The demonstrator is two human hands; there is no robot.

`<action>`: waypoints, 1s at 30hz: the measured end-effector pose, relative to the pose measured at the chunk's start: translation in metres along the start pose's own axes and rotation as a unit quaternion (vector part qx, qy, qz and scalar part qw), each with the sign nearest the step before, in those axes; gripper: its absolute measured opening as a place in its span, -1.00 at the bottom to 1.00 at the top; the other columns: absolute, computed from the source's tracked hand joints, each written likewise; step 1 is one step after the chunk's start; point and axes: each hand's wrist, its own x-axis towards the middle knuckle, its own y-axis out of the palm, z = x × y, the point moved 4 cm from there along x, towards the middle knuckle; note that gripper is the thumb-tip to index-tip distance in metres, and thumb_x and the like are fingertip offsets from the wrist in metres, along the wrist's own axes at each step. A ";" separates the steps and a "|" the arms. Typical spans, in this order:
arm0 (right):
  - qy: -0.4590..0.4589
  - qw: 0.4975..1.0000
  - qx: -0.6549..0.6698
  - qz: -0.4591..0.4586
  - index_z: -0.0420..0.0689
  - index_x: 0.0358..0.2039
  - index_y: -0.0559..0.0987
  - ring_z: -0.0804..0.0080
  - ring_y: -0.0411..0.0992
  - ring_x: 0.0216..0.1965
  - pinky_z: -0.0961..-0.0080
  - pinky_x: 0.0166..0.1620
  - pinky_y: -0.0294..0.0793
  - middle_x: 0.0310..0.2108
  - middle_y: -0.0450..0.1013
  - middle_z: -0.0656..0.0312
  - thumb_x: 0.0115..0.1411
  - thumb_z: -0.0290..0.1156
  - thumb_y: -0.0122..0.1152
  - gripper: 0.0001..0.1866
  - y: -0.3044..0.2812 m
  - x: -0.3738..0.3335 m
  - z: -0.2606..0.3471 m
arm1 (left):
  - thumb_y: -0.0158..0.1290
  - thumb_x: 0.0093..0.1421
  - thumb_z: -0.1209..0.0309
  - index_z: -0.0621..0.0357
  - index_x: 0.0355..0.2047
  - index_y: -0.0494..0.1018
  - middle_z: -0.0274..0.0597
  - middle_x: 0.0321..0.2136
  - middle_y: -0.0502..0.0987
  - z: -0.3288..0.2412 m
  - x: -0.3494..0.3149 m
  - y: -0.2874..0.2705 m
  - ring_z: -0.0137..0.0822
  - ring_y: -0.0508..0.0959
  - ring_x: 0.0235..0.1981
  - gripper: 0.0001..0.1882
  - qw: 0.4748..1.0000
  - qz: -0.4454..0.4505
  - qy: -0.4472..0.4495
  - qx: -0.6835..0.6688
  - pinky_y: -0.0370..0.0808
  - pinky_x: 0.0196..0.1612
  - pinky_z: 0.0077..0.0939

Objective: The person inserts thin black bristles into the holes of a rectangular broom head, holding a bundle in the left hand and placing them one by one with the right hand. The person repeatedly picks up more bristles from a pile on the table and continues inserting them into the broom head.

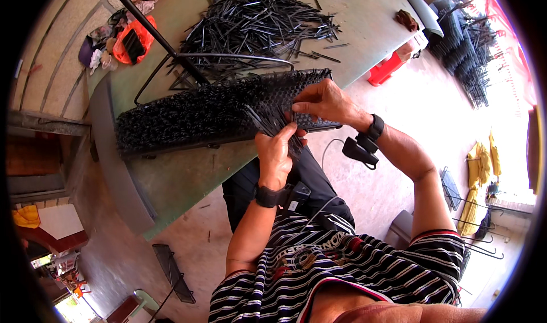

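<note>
My left hand (276, 154) is closed round a fanned bundle of thin black strips (263, 118), thumb on top. Close beside it my right hand (326, 103) pinches with thumb and forefinger at the strips' right side; the strip ends between its fingertips are small and partly hidden. Both hands are over the near right part of a long black mesh frame (336, 123). Dense curled black bristles (182, 115) fill its left and middle, while bare holes show at its right end. A bent metal bracket and dark pole (188, 66) rise from the frame's far side.
A large pile of loose black strips (256, 24) lies on the green table (211, 186) beyond the frame. An orange bag (139, 41) sits far left. A red stool (383, 69) stands right of the table; dark stacked frames (464, 44) are farther right. Another mesh frame (174, 273) is on the floor.
</note>
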 end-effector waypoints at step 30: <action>-0.039 0.998 0.038 -0.017 -0.25 -0.32 0.59 0.70 0.34 -0.57 0.65 -0.51 0.34 -0.55 0.49 0.30 0.12 -0.35 0.22 -0.79 -0.015 0.006 -0.004 | 0.05 0.07 0.58 0.30 -0.24 0.44 -0.12 -0.45 0.53 -0.003 -0.003 0.009 -0.32 0.51 -0.60 -0.79 0.990 0.094 -0.096 -0.035 0.50 -0.59 -0.46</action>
